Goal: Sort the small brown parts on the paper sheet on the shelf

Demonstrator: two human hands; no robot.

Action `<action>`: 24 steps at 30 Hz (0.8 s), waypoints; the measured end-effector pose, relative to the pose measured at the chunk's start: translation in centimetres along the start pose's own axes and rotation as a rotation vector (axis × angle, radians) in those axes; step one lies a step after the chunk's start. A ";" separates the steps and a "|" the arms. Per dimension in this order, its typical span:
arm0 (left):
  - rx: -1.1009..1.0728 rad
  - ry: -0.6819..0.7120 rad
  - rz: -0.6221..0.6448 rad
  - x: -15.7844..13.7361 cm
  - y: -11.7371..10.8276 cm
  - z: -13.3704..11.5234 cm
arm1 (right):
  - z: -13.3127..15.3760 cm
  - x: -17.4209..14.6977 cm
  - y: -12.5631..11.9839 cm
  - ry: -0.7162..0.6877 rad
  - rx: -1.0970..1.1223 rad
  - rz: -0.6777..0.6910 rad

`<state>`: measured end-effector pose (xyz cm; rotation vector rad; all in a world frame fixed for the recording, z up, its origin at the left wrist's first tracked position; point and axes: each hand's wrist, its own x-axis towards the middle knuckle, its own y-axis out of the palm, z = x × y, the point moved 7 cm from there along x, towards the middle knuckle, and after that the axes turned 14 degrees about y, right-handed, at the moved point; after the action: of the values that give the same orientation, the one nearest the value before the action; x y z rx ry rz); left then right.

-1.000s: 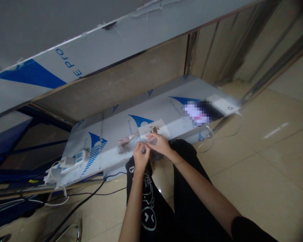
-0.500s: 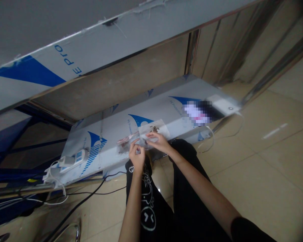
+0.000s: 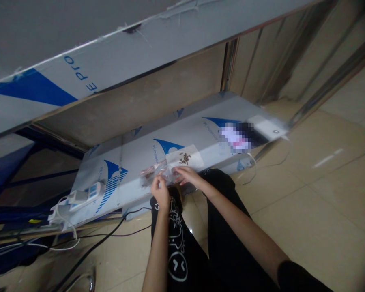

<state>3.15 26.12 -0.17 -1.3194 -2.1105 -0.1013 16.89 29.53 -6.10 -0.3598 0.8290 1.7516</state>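
My left hand (image 3: 160, 191) is closed, thumb and finger pinched on the near edge of a clear plastic bag (image 3: 153, 172) with brownish-red contents. My right hand (image 3: 187, 176) reaches in from the right, its fingers stretched out and apart over the bag's right end. Whether its fingertips touch anything small cannot be made out. Just beyond that hand, a white sheet of paper (image 3: 196, 156) lies flat with several small brown pieces (image 3: 185, 158) scattered on it.
The low bench (image 3: 134, 154) has blue-printed protective film. A phone with a blurred screen (image 3: 237, 137) lies to the right. A white power strip (image 3: 94, 192) with cables sits at the left end. A large upper panel (image 3: 146, 44) overhangs the bench.
My right hand has drawn back slightly towards me, off the paper, uncovering more brown pieces. My left hand has shifted a little to the left and nearer.
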 end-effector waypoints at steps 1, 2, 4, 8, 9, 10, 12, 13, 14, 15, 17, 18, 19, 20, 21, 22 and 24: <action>-0.004 -0.013 -0.021 0.0 -0.1 0.1 | 0.1 -0.1 0.0 0.000 0.044 0.014; -0.005 -0.027 -0.038 0.1 -0.2 0.3 | 0.2 -0.1 -0.1 -0.005 0.089 0.026; -0.003 -0.049 -0.063 0.2 -0.3 0.5 | 0.8 -0.1 -0.5 -0.034 0.162 0.022; -0.049 -0.078 -0.071 0.3 -0.1 0.9 | 2.0 0.0 -2.8 -0.128 0.268 -0.144; -0.067 -0.087 -0.069 0.3 0.0 1.1 | 2.3 -0.1 -3.5 -0.159 0.297 -0.207; -0.083 -0.095 -0.069 0.3 0.0 1.3 | 2.6 -0.2 -4.3 -0.193 0.324 -0.271; -0.106 -0.111 -0.074 0.2 0.0 1.7 | 3.0 -0.6 -5.7 -0.266 0.358 -0.395; -0.113 -0.116 -0.076 0.2 0.0 1.9 | 3.2 -0.8 -6.4 -0.300 0.356 -0.454; -0.115 -0.115 -0.075 0.2 0.0 2.0 | 3.3 -1.1 -6.9 -0.332 0.343 -0.512; -0.109 -0.107 -0.071 0.2 0.0 2.0 | 3.5 -1.3 -7.3 -0.360 0.316 -0.562; -0.079 -0.074 -0.054 0.2 -0.1 1.8 | 3.8 -1.8 -7.8 -0.411 0.240 -0.641; -0.060 -0.053 -0.046 0.3 -0.2 1.6 | 3.9 -2.0 -7.9 -0.433 0.196 -0.669; -0.044 -0.035 -0.040 0.3 -0.2 1.5 | 4.0 -2.1 -7.9 -0.454 0.151 -0.692; -0.034 -0.021 -0.037 0.4 -0.2 1.3 | 4.1 -2.2 -7.9 -0.476 0.107 -0.712; -0.029 -0.012 -0.037 0.4 -0.3 1.2 | 4.2 -2.3 -8.0 -0.497 0.066 -0.734; -0.027 -0.009 -0.036 0.4 -0.3 1.1 | 4.2 -2.4 -8.0 -0.516 0.028 -0.758; -0.028 -0.011 -0.040 0.3 -0.2 1.1 | 4.3 -2.5 -8.1 -0.543 -0.045 -0.793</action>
<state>2.31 26.69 -0.82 -1.2973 -2.1521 -0.1412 25.89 31.87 -4.35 -0.1826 0.1938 1.0349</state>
